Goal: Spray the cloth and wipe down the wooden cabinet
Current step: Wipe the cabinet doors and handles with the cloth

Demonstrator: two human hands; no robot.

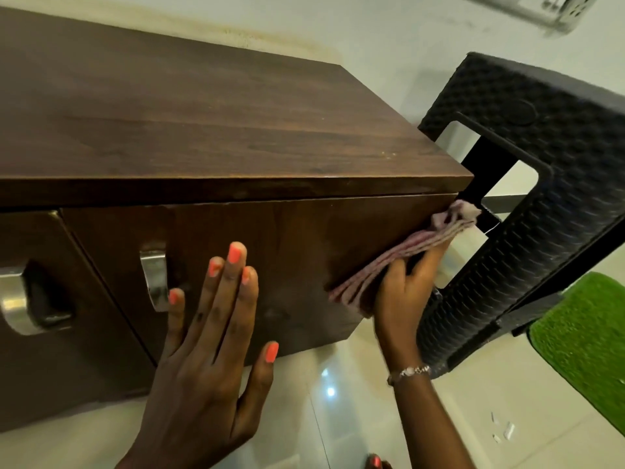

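Note:
The dark wooden cabinet (209,130) fills the left and middle of the head view, with its top and front doors showing. My left hand (206,360) rests flat, fingers spread, against the front door. A folded pink cloth (399,262) is pressed along the cabinet's right front corner, and my right hand (402,299) grips it from the side. No spray bottle is in view.
A black plastic stool (527,204) stands right beside the cabinet's right side, close to my right hand. A green turf mat (588,340) lies on the glossy tiled floor at the right. Metal handles (154,275) stick out of the doors.

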